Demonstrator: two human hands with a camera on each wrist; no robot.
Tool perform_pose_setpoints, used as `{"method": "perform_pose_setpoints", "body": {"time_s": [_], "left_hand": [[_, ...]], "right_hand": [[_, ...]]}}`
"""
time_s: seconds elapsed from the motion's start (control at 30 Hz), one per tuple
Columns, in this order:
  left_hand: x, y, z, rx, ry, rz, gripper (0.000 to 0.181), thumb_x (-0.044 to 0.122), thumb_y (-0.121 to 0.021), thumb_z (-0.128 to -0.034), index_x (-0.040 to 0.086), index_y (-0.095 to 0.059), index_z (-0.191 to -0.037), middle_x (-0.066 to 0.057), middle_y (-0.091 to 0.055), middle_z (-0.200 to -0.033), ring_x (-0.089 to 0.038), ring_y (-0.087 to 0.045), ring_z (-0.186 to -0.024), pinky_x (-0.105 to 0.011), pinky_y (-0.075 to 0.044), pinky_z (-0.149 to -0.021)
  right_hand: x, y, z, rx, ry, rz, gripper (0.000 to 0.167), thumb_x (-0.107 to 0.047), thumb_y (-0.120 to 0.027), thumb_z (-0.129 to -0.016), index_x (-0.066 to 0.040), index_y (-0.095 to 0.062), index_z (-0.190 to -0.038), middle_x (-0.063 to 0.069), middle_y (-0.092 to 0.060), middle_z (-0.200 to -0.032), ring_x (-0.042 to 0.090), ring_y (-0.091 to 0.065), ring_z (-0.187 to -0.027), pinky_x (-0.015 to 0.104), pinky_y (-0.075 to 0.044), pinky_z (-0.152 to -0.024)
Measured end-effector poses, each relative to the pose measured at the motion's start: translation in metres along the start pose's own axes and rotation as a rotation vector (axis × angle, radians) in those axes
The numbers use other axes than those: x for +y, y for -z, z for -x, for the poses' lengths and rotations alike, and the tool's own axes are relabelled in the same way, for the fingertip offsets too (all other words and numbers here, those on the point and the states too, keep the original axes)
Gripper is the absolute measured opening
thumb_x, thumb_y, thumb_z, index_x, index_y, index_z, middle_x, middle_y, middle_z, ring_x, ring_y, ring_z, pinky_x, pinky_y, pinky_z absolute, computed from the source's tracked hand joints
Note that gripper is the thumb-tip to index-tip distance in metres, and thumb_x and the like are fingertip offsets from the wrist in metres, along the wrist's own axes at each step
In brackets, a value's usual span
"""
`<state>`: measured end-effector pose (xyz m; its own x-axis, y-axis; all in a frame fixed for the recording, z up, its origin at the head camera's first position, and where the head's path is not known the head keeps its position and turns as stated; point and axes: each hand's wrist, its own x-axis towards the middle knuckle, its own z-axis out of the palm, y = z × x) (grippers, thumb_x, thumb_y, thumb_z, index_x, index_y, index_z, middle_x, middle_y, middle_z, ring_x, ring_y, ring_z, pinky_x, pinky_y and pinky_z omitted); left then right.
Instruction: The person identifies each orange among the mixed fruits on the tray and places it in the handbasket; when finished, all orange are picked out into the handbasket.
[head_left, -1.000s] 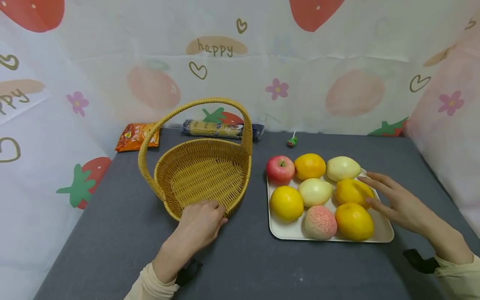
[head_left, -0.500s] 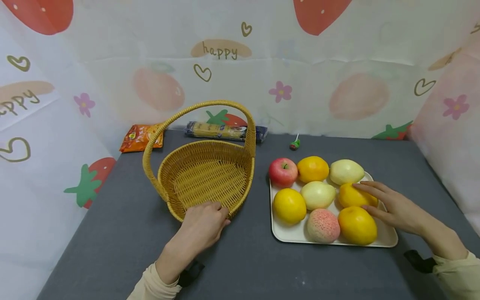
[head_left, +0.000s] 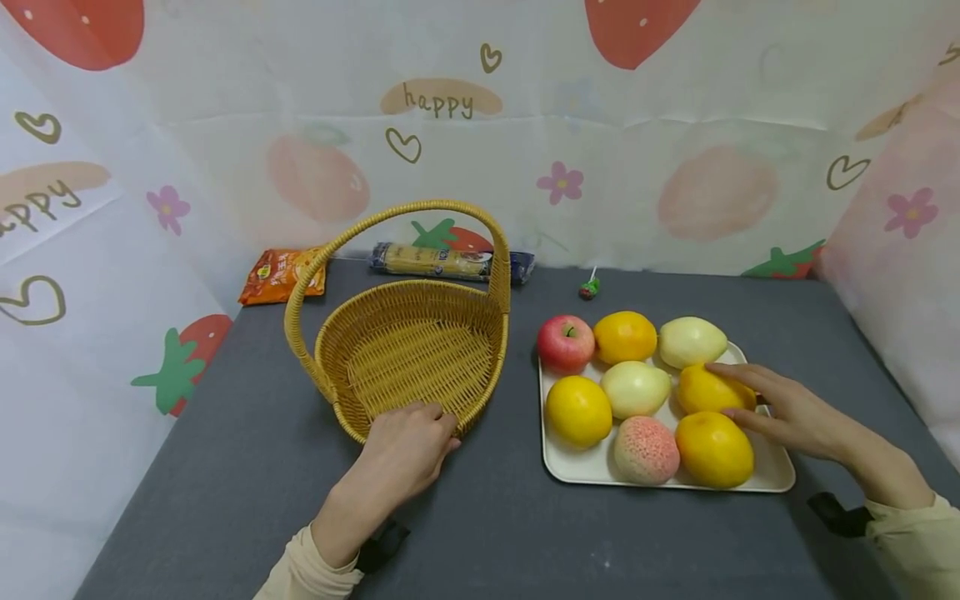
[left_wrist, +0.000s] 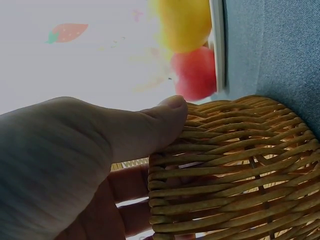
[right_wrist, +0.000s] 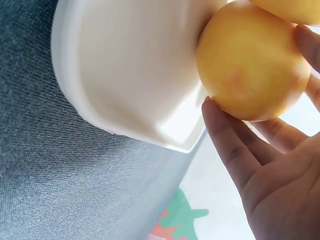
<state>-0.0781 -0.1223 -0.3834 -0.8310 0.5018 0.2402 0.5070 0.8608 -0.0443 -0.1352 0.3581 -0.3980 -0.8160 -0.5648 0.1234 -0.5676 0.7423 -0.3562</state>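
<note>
Fruit looks about to leave its place: the right hand (head_left: 802, 421) clasps a smooth, rounded yellow fruit (head_left: 699, 390) on the rectangular white tray's (head_left: 771, 477) right side; left of the tray, the left hand (head_left: 408, 446) grips an oval golden wicker basket (head_left: 423, 358). Lifting calls for a firm hold.

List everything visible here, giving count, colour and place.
Basket: 1, golden, left of tray
Tray: 1, white, right of basket
Apple: 1, red, tray's far-left corner
Round fruits: 4, yellow-orange, on tray
Pointed fruits: 2, pale yellow, on tray
Bumpy fruit: 1, pink, tray's near edge
Packet: 1, orange, back left
Long packet: 1, yellow-blue, behind basket
Lollipop: 1, mostly green, behind tray
Table: 1, grey, underneath
Backdrop: 1, printed white, behind
Wristbands: 2, black, at wrists
Sleeves: 2, cream, on forearms
Left hand: 1, bare, on basket rim
Right hand: 1, bare, on round fruit
</note>
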Motion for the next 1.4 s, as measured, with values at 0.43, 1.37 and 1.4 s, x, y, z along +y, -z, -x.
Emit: {"method": "perform_pose_setpoints", "body": {"time_s": [0.43, 1.37, 1.4], "left_hand": [[0.001, -0.002, 0.003, 0.011, -0.011, -0.005, 0.019, 0.029, -0.078, -0.0825, 0.019, -0.065, -0.073, 0.002, -0.055, -0.065, -0.014, -0.055, -0.056, -0.028, -0.042, -0.045], [0.0, -0.002, 0.001, 0.006, -0.008, -0.009, 0.019, 0.03, -0.077, -0.0832, 0.018, -0.065, -0.074, 0.002, -0.055, -0.066, -0.014, -0.055, -0.056, -0.028, -0.041, -0.044], [0.0, -0.002, 0.001, 0.004, -0.007, -0.01, 0.019, 0.03, -0.077, -0.0834, 0.018, -0.064, -0.074, 0.002, -0.055, -0.066, -0.014, -0.055, -0.056, -0.029, -0.041, -0.044]], "right_hand": [[-0.003, -0.003, 0.005, 0.006, -0.048, -0.012, 0.06, -0.018, -0.071, -0.09, -0.016, -0.047, -0.144, 0.007, -0.058, -0.125, -0.001, -0.046, -0.093, 0.025, -0.045, -0.07], [-0.07, 0.041, -0.057, 0.19, 0.129, 0.043, 0.074, -0.011, -0.081, -0.078, -0.021, -0.049, -0.143, 0.005, -0.054, -0.134, 0.014, -0.05, -0.116, 0.006, -0.032, -0.094], [-0.073, 0.04, -0.061, 0.181, 0.143, 0.044, 0.073, -0.012, -0.081, -0.078, -0.021, -0.05, -0.143, 0.004, -0.054, -0.133, 0.015, -0.051, -0.115, 0.01, -0.034, -0.093]]}}
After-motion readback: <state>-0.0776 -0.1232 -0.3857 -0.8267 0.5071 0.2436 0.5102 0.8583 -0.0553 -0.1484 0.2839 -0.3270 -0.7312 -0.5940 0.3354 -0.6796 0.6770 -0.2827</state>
